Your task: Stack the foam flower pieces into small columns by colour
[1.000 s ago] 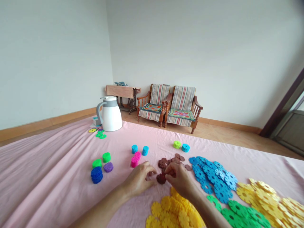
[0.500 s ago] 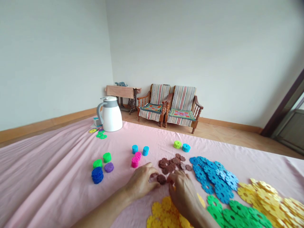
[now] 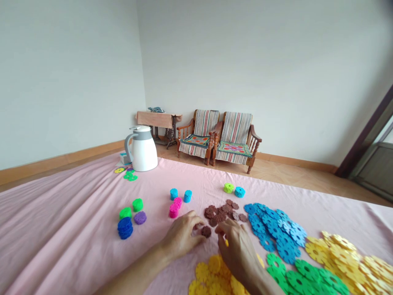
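Observation:
Both hands rest on a pink cloth (image 3: 73, 229) around a small brown stack of snowflake discs (image 3: 206, 231). My left hand (image 3: 182, 235) curls beside the stack on its left, fingertips touching it. From the right, my right hand (image 3: 236, 246) reaches the stack with bent fingers pinched toward it. A loose pile of brown discs (image 3: 222, 211) lies just beyond the hands.
Blue discs (image 3: 276, 229), yellow discs (image 3: 346, 256), green discs (image 3: 307, 274) and more yellow discs (image 3: 215, 276) lie spread at right and front. Small stacks stand at left: dark blue (image 3: 125, 227), green (image 3: 137, 204), purple (image 3: 140, 217), pink (image 3: 174, 209), cyan (image 3: 187, 195). A white jug (image 3: 141, 148) stands at the cloth's far edge.
My right hand has drawn back from over the brown pile to the near side of the small brown stack. The left hand has stayed beside the stack.

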### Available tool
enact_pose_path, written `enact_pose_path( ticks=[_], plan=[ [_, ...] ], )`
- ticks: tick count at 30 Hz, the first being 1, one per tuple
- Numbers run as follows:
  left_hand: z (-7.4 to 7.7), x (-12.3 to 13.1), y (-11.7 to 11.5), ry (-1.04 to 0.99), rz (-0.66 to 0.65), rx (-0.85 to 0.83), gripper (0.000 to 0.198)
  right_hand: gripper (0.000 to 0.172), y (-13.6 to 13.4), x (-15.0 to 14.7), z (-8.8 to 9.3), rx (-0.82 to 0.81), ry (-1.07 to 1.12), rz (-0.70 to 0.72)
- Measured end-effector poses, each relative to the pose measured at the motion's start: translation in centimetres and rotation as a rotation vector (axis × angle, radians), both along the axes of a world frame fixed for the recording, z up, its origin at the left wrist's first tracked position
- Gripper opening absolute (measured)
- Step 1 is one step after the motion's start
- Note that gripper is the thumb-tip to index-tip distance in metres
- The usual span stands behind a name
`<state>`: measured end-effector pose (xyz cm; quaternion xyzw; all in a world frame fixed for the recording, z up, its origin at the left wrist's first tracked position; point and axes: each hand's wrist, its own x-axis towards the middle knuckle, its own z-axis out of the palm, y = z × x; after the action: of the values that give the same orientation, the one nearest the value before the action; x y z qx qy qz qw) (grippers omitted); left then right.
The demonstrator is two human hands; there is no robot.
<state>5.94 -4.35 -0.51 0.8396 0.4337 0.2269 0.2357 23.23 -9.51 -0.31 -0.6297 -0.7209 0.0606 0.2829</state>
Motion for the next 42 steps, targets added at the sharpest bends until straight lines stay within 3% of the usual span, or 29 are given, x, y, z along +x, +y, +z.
enact_pose_path(
  ticks=[3,7,11,15,18,22,29,36,42],
  plan=[
    [-0.2,0.0,0.1,0.001,0.000,0.018,0.026,0.023,-0.7,1.2,0.6,0.038,-0.022,-0.002],
    [-0.4,0.1,0.1,0.001,-0.020,0.009,0.019,0.021,-2.0,2.5,0.6,0.024,-0.076,-0.016],
    [-0.3,0.3,0.0,0.012,0.011,0.018,0.020,0.021,-3.1,3.2,-0.5,0.041,-0.113,-0.013],
    [-0.5,0.2,0.5,-0.032,0.043,0.025,0.026,0.019,-3.4,3.5,-1.8,0.079,-0.106,-0.110],
    [-0.5,0.2,1.1,-0.066,0.064,0.045,0.021,0.019,-3.2,3.7,-2.0,0.058,-0.049,-0.114],
    [0.3,0.6,1.8,-0.048,0.037,0.105,0.017,0.025,-2.8,3.6,-1.6,0.042,-0.009,-0.073],
    [2.1,2.1,3.6,0.106,-0.041,0.110,0.030,0.023,-2.8,3.6,-1.7,0.025,-0.041,-0.088],
    [0.9,3.5,5.4,0.146,-0.118,0.086,0.025,0.018,-3.0,5.1,-2.2,0.122,0.003,-0.112],
    [0.1,3.5,6.1,0.112,-0.094,0.069,0.023,0.020,-3.1,5.4,-2.5,0.097,0.018,-0.092]
  ],
)
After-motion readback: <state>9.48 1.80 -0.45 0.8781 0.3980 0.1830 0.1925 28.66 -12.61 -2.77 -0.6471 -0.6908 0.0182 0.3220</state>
